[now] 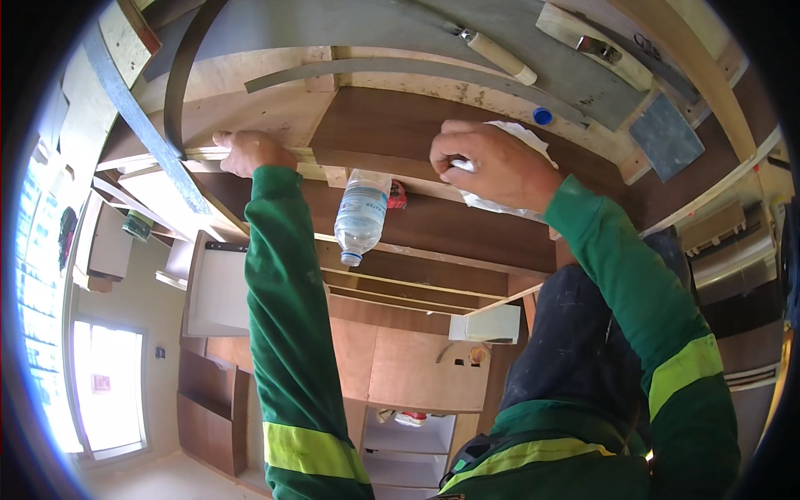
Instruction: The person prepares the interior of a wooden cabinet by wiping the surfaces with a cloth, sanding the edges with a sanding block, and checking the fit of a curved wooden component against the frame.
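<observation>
My left hand (257, 153) is wrapped round the edge of a light wooden panel (275, 117), with fingers over the top side. My right hand (504, 167) is closed on a crumpled white cloth (533, 137); a bit of it pokes out of the fist and the rest spreads under the palm. This hand hovers over or rests on a dark brown board (392, 125); I cannot tell which. Between my arms is a clear plastic water bottle (363, 212), its narrow end pointing toward me. Beside it is a small red item (397, 197), partly hidden.
Beyond my hands lie a tool with a wooden handle (500, 58), a wooden hand plane (596, 46), a blue bottle cap (542, 116), a grey rectangular piece (667, 137) and curved strips (400, 68). A blue-grey bar (142, 108) crosses at left. Below are cabinets (417, 362) and a bright window (108, 387).
</observation>
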Demonstrator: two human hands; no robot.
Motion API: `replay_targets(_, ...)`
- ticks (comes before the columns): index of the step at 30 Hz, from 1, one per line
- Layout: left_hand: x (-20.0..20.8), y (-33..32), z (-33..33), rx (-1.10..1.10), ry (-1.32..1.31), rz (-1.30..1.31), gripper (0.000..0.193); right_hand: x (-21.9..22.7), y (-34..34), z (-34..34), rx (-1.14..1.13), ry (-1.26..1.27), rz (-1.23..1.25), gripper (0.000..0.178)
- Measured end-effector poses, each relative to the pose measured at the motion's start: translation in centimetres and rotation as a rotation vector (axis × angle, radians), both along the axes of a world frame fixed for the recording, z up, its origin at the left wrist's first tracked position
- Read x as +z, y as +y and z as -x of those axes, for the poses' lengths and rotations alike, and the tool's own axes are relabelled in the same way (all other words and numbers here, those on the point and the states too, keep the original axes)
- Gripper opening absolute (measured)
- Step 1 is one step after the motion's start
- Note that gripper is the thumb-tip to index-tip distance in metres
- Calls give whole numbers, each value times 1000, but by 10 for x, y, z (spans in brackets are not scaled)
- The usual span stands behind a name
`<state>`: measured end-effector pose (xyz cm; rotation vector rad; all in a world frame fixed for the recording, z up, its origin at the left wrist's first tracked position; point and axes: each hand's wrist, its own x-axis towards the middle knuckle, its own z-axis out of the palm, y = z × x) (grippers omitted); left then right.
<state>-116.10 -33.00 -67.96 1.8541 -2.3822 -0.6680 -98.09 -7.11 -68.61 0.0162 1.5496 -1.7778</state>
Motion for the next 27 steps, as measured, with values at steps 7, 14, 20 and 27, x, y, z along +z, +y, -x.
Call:
replay_targets(7, 4, 14, -1, -28, -24, 4, 71, -5, -37, 21, -149, 113, -15, 14)
replay_targets(14, 5, 6, -2, -40, 1, -12, 71, -3, -29, 20, -82, 3, 33, 14)
replay_targets(20, 5, 11, 2, -22, -50, -3, 71, -5, -60, 37, -150, 95, -54, 15)
replay_targets(27, 3, 5, 0, -25, -36, -10, 70, -4, -53, 38, -85, 20, -31, 16)
